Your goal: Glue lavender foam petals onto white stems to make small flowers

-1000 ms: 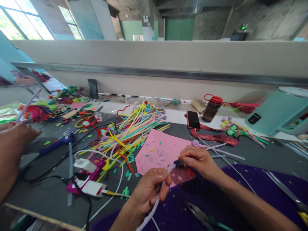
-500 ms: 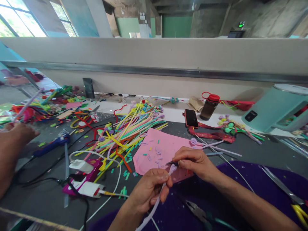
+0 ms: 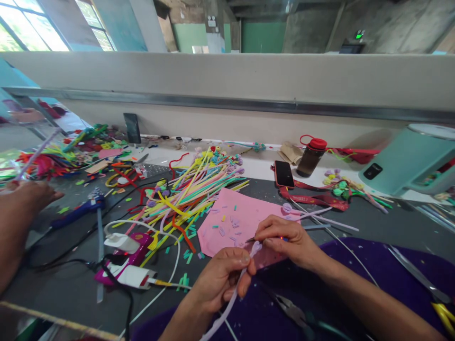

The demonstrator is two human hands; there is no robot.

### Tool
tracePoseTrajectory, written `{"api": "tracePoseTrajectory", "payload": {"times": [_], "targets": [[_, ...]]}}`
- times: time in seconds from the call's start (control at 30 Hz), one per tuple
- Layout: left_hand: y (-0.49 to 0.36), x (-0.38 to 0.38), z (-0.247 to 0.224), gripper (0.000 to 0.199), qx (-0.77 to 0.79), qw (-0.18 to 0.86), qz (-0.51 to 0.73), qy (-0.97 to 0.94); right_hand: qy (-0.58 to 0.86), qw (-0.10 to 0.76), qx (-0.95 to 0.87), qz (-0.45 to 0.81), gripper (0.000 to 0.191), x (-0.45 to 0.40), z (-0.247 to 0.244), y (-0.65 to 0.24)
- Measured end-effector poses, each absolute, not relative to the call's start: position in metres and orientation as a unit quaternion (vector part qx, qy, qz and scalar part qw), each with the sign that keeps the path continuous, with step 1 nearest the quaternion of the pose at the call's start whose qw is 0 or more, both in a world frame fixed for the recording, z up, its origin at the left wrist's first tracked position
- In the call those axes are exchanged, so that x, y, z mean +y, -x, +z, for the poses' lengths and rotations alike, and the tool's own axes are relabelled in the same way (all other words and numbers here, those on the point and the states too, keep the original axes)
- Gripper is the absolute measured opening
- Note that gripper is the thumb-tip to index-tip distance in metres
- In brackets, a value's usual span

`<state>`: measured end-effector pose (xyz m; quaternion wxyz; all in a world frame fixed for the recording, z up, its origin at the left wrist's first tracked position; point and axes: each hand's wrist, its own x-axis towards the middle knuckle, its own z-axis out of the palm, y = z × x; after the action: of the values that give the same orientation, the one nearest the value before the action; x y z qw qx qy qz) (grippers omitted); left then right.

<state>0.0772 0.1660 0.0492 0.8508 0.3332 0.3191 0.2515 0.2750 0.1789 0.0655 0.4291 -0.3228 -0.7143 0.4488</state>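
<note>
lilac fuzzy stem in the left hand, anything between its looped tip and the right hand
Nothing visible. The looped tip of the lilac fuzzy stem, held in the left hand, sits close to the right hand and its thin dark pointed tool. The pink flat sheet lies beyond, not between.

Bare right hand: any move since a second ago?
Yes, slightly: the right hand now sits further left, judged against the black phone in its red case.
</note>
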Motion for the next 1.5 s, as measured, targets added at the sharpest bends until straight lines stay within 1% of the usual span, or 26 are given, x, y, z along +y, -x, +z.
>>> {"api": "tracePoseTrajectory", "payload": {"times": [0.1, 0.27, 0.4, 0.47, 0.53, 0.6, 0.67, 0.7, 0.8, 0.97, 1.03, 1.1, 1.2, 1.27, 1.37, 1.43, 1.5], "targets": [[-0.078, 0.165, 0.051, 0.023, 0.328, 0.845, 0.257, -0.334, 0.339, 0.436, -0.707, 0.442, 0.020, 0.181, 0.063, -0.276], [-0.076, 0.167, 0.047, 0.017, 0.337, 0.831, 0.299, -0.326, 0.382, 0.449, -0.680, 0.436, 0.017, 0.183, 0.064, -0.277], [-0.073, 0.170, 0.042, 0.017, 0.322, 0.829, 0.341, -0.304, 0.427, 0.426, -0.686, 0.407, 0.015, 0.182, 0.078, -0.287], [-0.071, 0.170, 0.041, 0.020, 0.312, 0.835, 0.344, -0.297, 0.468, 0.379, -0.705, 0.375, 0.017, 0.179, 0.082, -0.298], [-0.070, 0.170, 0.040, 0.022, 0.306, 0.839, 0.340, -0.294, 0.523, 0.301, -0.727, 0.327, 0.022, 0.175, 0.080, -0.310], [-0.070, 0.169, 0.041, 0.023, 0.302, 0.842, 0.339, -0.293, 0.576, 0.210, -0.742, 0.270, 0.029, 0.170, 0.069, -0.320], [-0.070, 0.168, 0.043, 0.024, 0.303, 0.838, 0.342, -0.297, 0.619, 0.144, -0.736, 0.231, 0.031, 0.166, 0.051, -0.327], [-0.070, 0.167, 0.044, 0.024, 0.306, 0.836, 0.344, -0.300, 0.631, 0.122, -0.732, 0.227, 0.032, 0.164, 0.042, -0.328], [-0.070, 0.167, 0.046, 0.023, 0.313, 0.828, 0.351, -0.306, 0.662, 0.109, -0.705, 0.230, 0.034, 0.163, 0.020, -0.327], [-0.069, 0.168, 0.045, 0.023, 0.321, 0.816, 0.372, -0.304, 0.678, 0.112, -0.696, 0.208, 0.030, 0.162, 0.011, -0.318], [-0.069, 0.169, 0.045, 0.023, 0.321, 0.814, 0.376, -0.305, 0.679, 0.128, -0.685, 0.231, 0.026, 0.160, 0.013, -0.316], [-0.068, 0.170, 0.045, 0.021, 0.315, 0.814, 0.382, -0.303, 0.661, 0.172, -0.671, 0.288, 0.022, 0.156, 0.016, -0.315], [-0.066, 0.170, 0.046, 0.018, 0.306, 0.816, 0.395, -0.290, 0.610, 0.267, -0.638, 0.387, 0.020, 0.146, 0.026, -0.315], [-0.065, 0.171, 0.047, 0.017, 0.302, 0.816, 0.405, -0.280, 0.599, 0.326, -0.600, 0.418, 0.020, 0.137, 0.035, -0.316], [-0.064, 0.171, 0.047, 0.019, 0.295, 0.817, 0.412, -0.274, 0.610, 0.402, -0.528, 0.433, 0.023, 0.125, 0.045, -0.319], [-0.065, 0.171, 0.046, 0.021, 0.299, 0.817, 0.410, -0.273, 0.615, 0.427, -0.494, 0.442, 0.023, 0.121, 0.048, -0.322], [-0.066, 0.171, 0.045, 0.022, 0.310, 0.816, 0.404, -0.274, 0.613, 0.425, -0.501, 0.438, 0.023, 0.119, 0.051, -0.323]]}}
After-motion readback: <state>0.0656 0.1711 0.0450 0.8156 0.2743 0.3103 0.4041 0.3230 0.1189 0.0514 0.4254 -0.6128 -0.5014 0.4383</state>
